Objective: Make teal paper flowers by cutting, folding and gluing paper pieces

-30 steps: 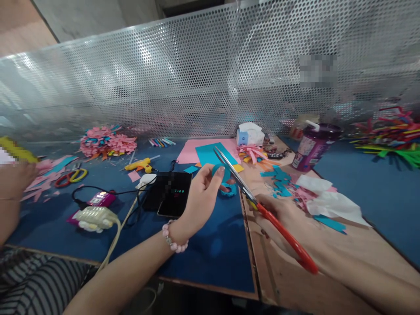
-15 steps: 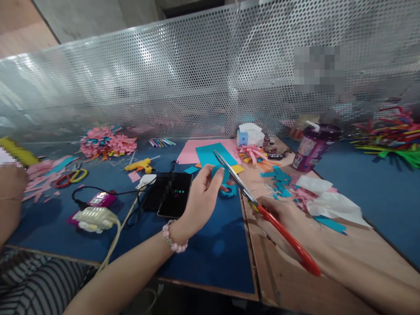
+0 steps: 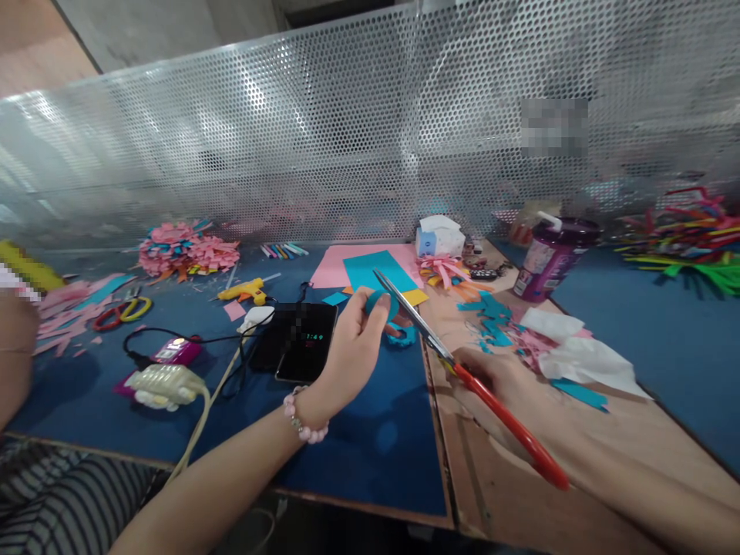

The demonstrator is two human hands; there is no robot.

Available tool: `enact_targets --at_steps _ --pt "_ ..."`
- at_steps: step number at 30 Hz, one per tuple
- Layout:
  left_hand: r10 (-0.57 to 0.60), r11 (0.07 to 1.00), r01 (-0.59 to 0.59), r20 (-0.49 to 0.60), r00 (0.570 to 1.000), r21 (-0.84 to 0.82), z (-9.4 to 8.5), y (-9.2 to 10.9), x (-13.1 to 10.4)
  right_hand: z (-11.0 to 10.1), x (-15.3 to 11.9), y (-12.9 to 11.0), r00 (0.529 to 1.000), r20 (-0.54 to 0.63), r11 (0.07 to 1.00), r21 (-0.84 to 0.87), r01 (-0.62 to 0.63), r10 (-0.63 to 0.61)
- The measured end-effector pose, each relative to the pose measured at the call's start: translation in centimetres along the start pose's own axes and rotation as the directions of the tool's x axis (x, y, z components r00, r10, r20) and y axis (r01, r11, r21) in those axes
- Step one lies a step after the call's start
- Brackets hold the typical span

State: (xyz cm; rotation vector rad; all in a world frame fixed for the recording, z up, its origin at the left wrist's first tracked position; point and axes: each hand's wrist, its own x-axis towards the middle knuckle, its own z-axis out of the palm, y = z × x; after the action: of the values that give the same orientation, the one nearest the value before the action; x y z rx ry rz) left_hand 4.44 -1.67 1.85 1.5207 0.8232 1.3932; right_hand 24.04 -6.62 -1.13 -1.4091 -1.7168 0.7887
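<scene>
Between the thumb and fingers of my left hand (image 3: pixel 357 335) is a small round piece of blue paper (image 3: pixel 378 306). My right hand (image 3: pixel 502 393) grips red-handled scissors (image 3: pixel 425 331), whose long blades point up and left, right beside the blue paper. The blades look closed or nearly so. Under my left fingers lies a blue paper piece (image 3: pixel 403 338) on the table. Beyond them, a blue sheet (image 3: pixel 378 270) rests on a pink sheet (image 3: pixel 332 262). Left of my left hand lies a phone (image 3: pixel 306 351).
A yellow glue gun (image 3: pixel 243 290), a power strip (image 3: pixel 167 383) with cables and other scissors (image 3: pixel 124 312) lie to the left, near another person's arm (image 3: pixel 15 354). Paper scraps (image 3: pixel 491 320), crumpled tissue (image 3: pixel 583 362) and a purple cup (image 3: pixel 552 258) stand right. A perforated metal screen (image 3: pixel 347 139) runs behind.
My left hand and the round blue paper have shifted slightly left, along with the scissor tips. Both hands keep their hold.
</scene>
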Motion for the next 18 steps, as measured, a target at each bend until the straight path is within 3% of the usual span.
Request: enact_targets --at_steps 9,18 --pt "0.004 0.999 -0.004 0.009 1.000 -0.038 -0.1 0.0 0.0 -0.3 -1.5 -1.3 1.000 0.014 0.995 -0.092 -0.026 0.028" --pt "0.005 0.996 0.000 0.056 0.998 -0.084 -0.1 -0.1 0.3 -0.2 -1.4 -0.4 1.000 0.013 0.993 -0.114 -0.010 0.012"
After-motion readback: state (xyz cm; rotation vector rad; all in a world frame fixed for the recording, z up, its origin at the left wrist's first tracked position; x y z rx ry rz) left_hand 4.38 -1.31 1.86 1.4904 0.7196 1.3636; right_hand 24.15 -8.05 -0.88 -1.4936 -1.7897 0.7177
